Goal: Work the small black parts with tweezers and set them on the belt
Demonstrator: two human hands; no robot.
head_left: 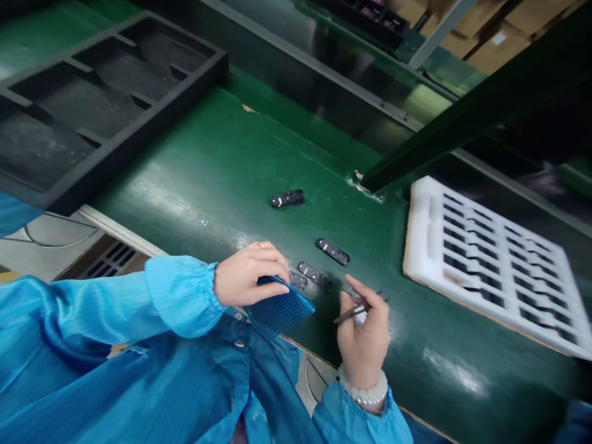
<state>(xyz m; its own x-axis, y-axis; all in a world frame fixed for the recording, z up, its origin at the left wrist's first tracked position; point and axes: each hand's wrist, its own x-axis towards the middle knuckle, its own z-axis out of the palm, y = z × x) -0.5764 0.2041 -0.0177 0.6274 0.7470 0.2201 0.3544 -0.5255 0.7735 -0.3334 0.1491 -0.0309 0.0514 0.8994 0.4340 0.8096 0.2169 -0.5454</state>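
Observation:
My left hand (252, 272) pinches a blue sheet (282, 310) covered in small dots, held near the table's front edge. In my right hand (366, 330) is a pair of dark metal tweezers (350, 313), its tip pointing left, apart from the sheet. Just beyond the hands lie slim black plastic parts: one part (313, 273) near the sheet, another part (333, 251) farther back. A further part (298, 280) is partly covered by my left hand and the sheet. Behind them sits a small stack of black parts (287, 198).
On the right rests a white foam tray (419, 228) with rows of dark slots. A large black compartmented tray (152, 126) stands at the left of the green table (185, 179). A dark post (416, 145) rises at the back. A blue sleeve (18, 214) shows at the far left.

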